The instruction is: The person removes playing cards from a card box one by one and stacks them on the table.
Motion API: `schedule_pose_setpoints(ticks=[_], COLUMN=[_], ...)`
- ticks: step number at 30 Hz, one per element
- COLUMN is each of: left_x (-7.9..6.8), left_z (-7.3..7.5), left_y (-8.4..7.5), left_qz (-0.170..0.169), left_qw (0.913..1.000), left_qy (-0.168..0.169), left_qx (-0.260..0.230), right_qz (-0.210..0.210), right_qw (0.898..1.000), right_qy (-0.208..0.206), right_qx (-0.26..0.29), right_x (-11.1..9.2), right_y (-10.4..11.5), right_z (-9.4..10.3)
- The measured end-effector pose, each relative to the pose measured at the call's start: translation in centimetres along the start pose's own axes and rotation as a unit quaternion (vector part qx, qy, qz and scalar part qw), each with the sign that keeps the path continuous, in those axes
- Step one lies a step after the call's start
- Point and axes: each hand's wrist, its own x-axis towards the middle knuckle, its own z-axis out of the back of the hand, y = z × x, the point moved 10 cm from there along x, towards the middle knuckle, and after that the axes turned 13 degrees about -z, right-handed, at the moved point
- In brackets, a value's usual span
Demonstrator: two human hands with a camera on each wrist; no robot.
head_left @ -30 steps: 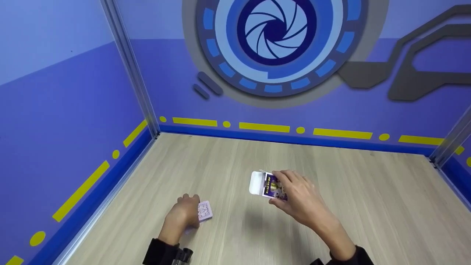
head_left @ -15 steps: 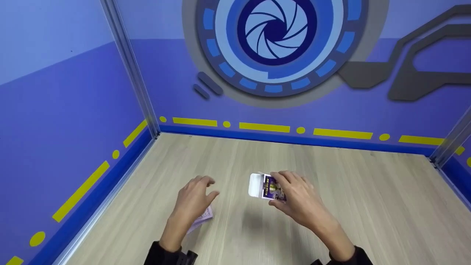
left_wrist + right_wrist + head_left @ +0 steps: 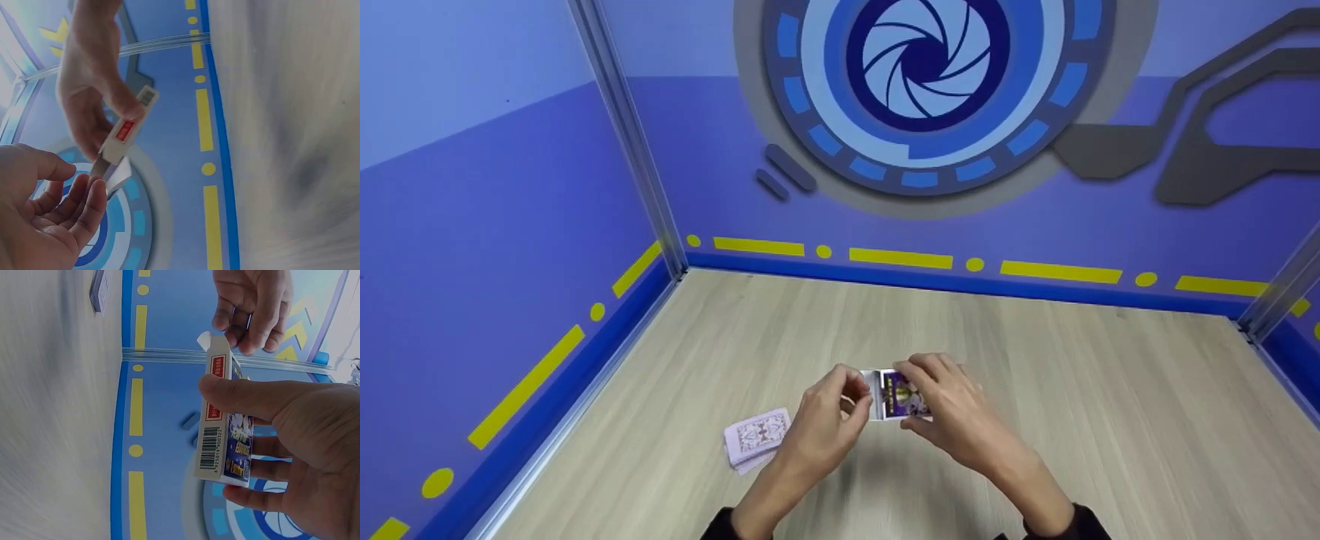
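The right hand (image 3: 962, 409) grips the card box (image 3: 906, 395) above the table (image 3: 1095, 390), apparently presenting its raised flap (image 3: 875, 384) to the left hand (image 3: 826, 421), loosely bent and seemingly gripping nothing, beyond the set-down cards (image 3: 759, 435).

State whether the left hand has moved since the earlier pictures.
Yes: judged against the playing cards on the table, the left hand has moved right, toward the playing-card box.

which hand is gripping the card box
The right hand, its thumb across the barcoded side of the card box; the left hand is at the open end.
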Motion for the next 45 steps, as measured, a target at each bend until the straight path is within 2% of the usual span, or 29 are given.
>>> schedule_pose_setpoints(ticks=[7,18,25,31,39,42,45], left_x=[-0.5,-0.5,-0.6,-0.9,-0.8,-0.6,-0.4], left_z=[-0.9,-0.6,-0.6,-0.4,-0.2,0.5,1.5], left_y=[1.0,1.5,1.8,2.0,1.9,1.9,1.7], left_qz=[0.033,0.053,0.067,0.078,0.071,0.066,0.055], left_qw=[0.9991,0.998,0.997,0.9964,0.9941,0.9956,0.9978], left_qy=[0.013,0.005,0.001,-0.022,-0.024,-0.028,-0.031], left_qx=[-0.022,-0.034,-0.039,-0.027,-0.079,-0.061,-0.02], right_qz=[0.04,0.066,0.07,0.063,0.046,0.035,0.023], right_qw=[0.999,0.997,0.997,0.998,0.999,0.999,0.999], right_qy=[-0.009,-0.024,-0.018,-0.015,-0.02,-0.022,-0.025], right_qx=[-0.001,-0.009,-0.014,-0.014,-0.018,-0.016,-0.012], right_x=[-0.3,-0.5,-0.6,-0.6,-0.4,-0.2,-0.1], right_y=[1.2,1.9,2.1,2.1,1.4,0.9,0.5], right_z=[0.1,0.5,0.3,0.0,0.0,0.2,0.4])
